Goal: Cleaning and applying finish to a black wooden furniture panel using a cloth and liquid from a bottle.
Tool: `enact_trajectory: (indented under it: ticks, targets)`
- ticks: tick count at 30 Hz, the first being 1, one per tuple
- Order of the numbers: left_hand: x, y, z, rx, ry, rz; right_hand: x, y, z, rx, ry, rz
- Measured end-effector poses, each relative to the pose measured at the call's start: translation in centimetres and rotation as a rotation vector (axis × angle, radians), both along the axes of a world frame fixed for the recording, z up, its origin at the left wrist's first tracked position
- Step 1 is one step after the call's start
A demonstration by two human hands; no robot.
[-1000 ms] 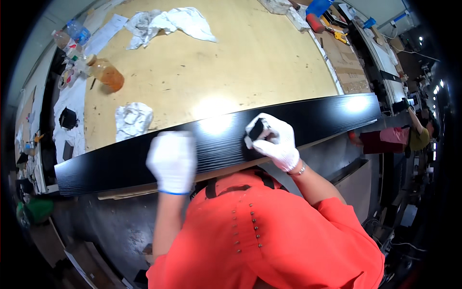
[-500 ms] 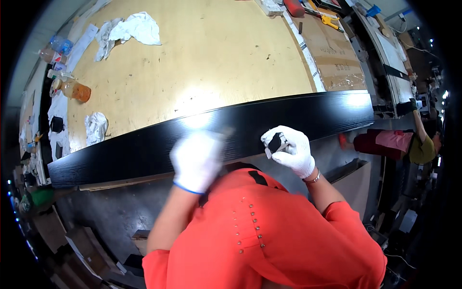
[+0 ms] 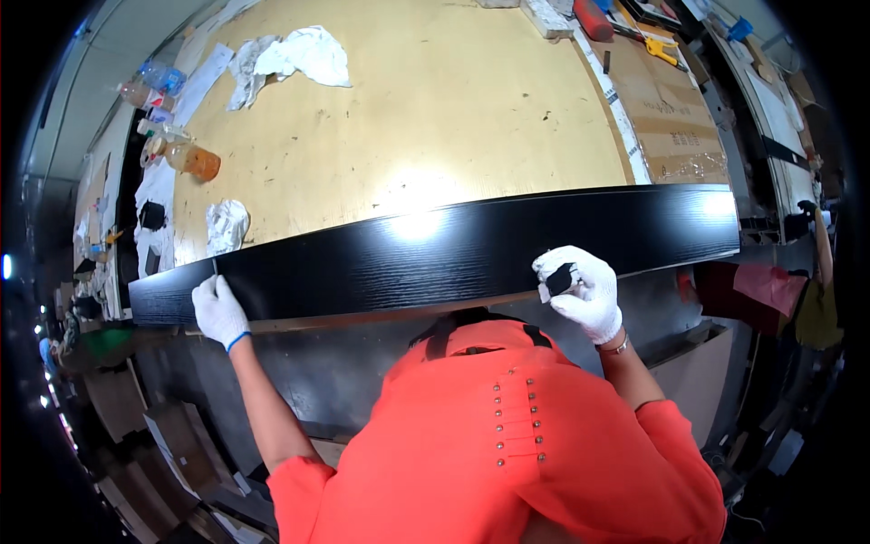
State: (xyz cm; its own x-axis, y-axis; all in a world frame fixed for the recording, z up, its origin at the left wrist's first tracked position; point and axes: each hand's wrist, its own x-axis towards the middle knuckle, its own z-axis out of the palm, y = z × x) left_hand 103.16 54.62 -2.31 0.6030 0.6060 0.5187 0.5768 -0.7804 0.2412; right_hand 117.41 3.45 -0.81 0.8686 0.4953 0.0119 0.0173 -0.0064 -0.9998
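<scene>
A long glossy black wood-grain board (image 3: 471, 238) lies along the near edge of the table. My left hand (image 3: 220, 311), in a white glove with a blue cuff, is closed in a pinch near the board's left end. Between its fingertips a slim dark stick-like tool (image 3: 216, 266) points away from me; its exact kind cannot be made out. My right hand (image 3: 589, 295), also white-gloved, is curled over the board's right half, holding a crumpled white cloth with a black patch (image 3: 560, 279). Whether that cloth touches the board is hard to see.
White rags (image 3: 304, 56) and a crumpled white cloth (image 3: 227, 227) lie on the pale tabletop. At the left stands a bottle of orange liquid (image 3: 195, 160). Flat cardboard (image 3: 675, 127) and a yellow-handled tool (image 3: 662, 53) are at the right. Another person (image 3: 770, 290) is far right.
My left hand has swung left with the slim tool, from the middle of the board to its left end. The right hand keeps its hold on the cloth. The whole view has shifted slightly.
</scene>
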Motion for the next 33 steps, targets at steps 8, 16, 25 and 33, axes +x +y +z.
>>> enact_trajectory:
  ticks: [8, 16, 25, 33]
  targets:
    - [4.3, -12.8, 2.0, 0.009, 0.09, -0.547, 0.2, 0.6, -0.3, 0.11, 0.111, -0.072]
    - [9.5, -17.3, 0.4, 0.005, 0.03, -0.904, 0.8, 1.6, -1.6, -0.141, -0.237, -0.152]
    - [14.6, -23.4, 1.3, 0.093, 0.118, -1.7, -6.3, -4.7, -0.9, -0.14, -0.218, -0.448]
    - [28.0, -42.0, 1.4, 0.104, 0.098, -2.026, -10.4, -13.6, -0.7, -0.117, 0.025, -0.783]
